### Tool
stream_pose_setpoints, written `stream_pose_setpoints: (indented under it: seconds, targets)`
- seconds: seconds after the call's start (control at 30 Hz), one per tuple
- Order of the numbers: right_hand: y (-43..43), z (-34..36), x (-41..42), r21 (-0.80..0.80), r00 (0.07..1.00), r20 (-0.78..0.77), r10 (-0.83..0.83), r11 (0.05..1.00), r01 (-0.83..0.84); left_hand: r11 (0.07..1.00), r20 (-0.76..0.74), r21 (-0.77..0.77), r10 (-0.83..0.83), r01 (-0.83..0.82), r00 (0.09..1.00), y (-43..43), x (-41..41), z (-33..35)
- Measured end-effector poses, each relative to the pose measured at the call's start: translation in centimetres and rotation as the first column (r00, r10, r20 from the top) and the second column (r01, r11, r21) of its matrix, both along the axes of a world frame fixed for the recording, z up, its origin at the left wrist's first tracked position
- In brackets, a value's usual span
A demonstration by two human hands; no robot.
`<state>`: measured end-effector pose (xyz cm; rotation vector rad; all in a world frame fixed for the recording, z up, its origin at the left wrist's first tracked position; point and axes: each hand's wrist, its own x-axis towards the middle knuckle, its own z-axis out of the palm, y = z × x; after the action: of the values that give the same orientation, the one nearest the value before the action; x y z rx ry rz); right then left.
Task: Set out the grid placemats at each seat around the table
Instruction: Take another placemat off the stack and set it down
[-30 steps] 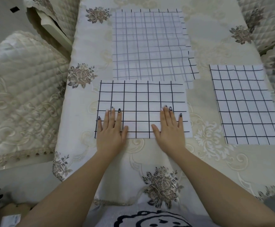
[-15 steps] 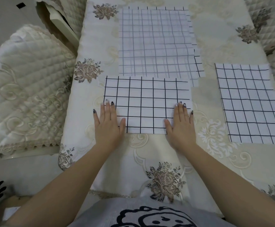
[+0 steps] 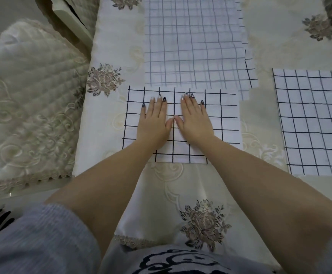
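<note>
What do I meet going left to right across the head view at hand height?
Quilted chair → left hand → right hand → right placemat. Both hands lie flat on the near placemat, which spans them.

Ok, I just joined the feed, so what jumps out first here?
The left hand and right hand lie flat, side by side, thumbs almost meeting, on the near placemat in front of the person. Beyond it lies a paler pile of placemats, and the right placemat sits alone at the table's right side.
</note>
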<state>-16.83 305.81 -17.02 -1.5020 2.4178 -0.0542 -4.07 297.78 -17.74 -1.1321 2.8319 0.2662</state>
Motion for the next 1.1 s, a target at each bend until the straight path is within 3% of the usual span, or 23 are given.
stream_pose_setpoints:
  seconds: [0.2, 0.57, 0.67, 0.73, 0.83, 0.93, 1.03, 1.1]
  targets:
    - [1.6, -0.8, -1.1, 0.001, 0.996, -0.086, -0.036, 0.999, 0.036, 0.999, 0.004, 0.003, 0.039, -0.039, 0.999, -0.2, 1.4, -0.1]
    - [6.6, -0.2, -4.4, 0.025, 0.978, -0.099, -0.183, 0.982, 0.186, 0.985, -0.024, 0.022, 0.169, -0.168, 0.985, -1.4, 5.0, 0.2]
    - [6.2, 0.6, -4.4, 0.032, 0.977, -0.017, -0.213, 0.976, 0.214, 0.979, -0.123, 0.108, 0.185, -0.172, 0.975, -1.6, 5.3, 1.1]
    - [5.8, 1.5, -3.2, -0.012, 0.982, 0.063, -0.176, 0.984, 0.177, 0.955, -0.239, 0.176, 0.278, -0.240, 0.930, -1.5, 5.6, 2.2]
    - [6.4, 3.2, 0.9, -0.153, 0.988, 0.144, 0.047, 0.988, -0.025, 0.871, -0.327, 0.279, 0.481, -0.404, 0.813, -1.2, 6.3, 3.9]
    - [8.1, 3.6, 6.0, -0.267, 0.965, 0.050, 0.257, 0.935, -0.235, 0.749, -0.246, 0.444, 0.630, -0.492, 0.737, -1.3, 7.4, 5.0]
    - [8.8, 2.6, 9.1, -0.207, 0.961, 0.074, 0.267, 0.947, -0.247, 0.619, -0.131, 0.594, 0.704, -0.514, 0.698, -1.4, 8.3, 5.5]
    - [8.7, 1.8, 10.0, -0.194, 0.973, 0.004, 0.229, 0.955, -0.224, 0.509, -0.075, 0.698, 0.752, -0.504, 0.655, -1.2, 8.6, 5.8]
